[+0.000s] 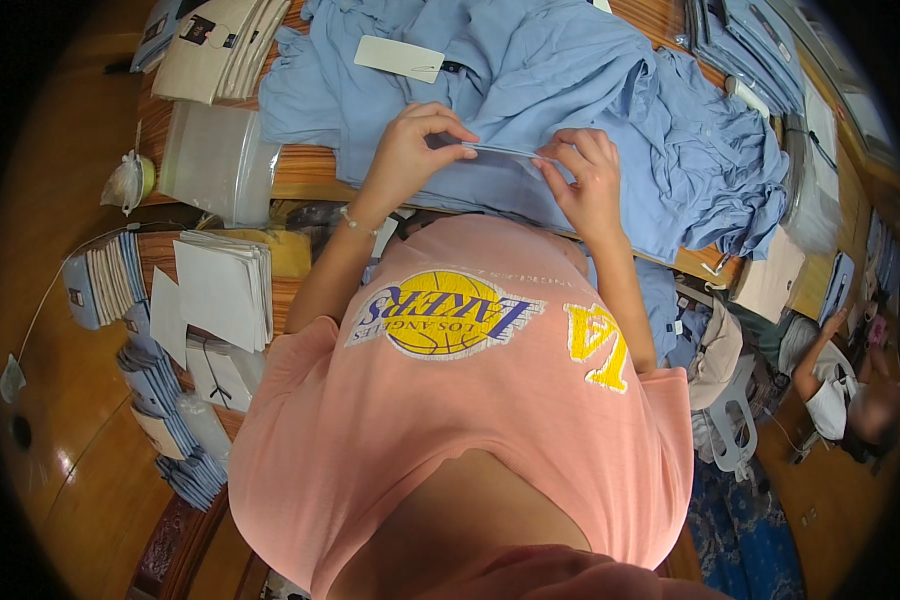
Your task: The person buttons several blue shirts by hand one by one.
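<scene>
Light blue shirts (530, 90) lie rumpled across the wooden table in front of me. A narrow folded edge of blue cloth (505, 150) is stretched between my hands, just above the near part of the pile. My left hand (425, 140) pinches one end between thumb and fingers. At the other end my right hand (582, 165) pinches it the same way, palm down. Beyond my left hand, a white card tag (400, 58) rests on the shirts, beside a dark neck label (452, 67).
At left are clear plastic bags (220, 165), a stack of white cards (225, 285) and folded shirts in piles (155, 380). Beige packed shirts (225, 45) stand at the far left, blue packed ones (745, 50) at the far right. Another person (850, 400) sits at the right.
</scene>
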`<state>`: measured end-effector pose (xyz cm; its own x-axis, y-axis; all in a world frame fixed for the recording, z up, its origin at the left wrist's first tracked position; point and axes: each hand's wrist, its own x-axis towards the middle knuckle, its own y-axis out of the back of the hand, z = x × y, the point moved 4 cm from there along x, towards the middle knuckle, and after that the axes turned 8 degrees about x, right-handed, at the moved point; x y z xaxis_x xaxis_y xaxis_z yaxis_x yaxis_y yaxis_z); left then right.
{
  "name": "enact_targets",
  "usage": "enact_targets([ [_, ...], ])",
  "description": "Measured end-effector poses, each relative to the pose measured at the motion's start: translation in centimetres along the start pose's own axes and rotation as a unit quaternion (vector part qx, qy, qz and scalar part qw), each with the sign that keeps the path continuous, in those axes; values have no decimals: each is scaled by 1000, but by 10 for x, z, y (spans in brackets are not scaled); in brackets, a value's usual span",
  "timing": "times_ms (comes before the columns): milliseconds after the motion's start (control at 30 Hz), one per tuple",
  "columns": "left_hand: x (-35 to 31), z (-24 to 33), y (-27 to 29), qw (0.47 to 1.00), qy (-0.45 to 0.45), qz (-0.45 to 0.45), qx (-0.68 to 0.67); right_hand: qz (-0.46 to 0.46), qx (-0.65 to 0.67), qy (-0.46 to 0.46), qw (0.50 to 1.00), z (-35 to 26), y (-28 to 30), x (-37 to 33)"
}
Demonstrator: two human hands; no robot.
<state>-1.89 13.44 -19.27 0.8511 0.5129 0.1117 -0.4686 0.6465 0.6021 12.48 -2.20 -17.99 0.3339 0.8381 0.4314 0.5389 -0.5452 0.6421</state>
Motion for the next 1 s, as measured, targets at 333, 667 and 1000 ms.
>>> enact_targets([
  [333,4,4,4,1000,12,-17,-7,6,21,-10,1000,5,-2,2],
  [667,5,5,6,1000,-18,-4,18,9,41,-11,999,8,-4,-1],
  [1000,-10,5,16,971,91,-213,57,33,95,-37,994,56,24,19],
])
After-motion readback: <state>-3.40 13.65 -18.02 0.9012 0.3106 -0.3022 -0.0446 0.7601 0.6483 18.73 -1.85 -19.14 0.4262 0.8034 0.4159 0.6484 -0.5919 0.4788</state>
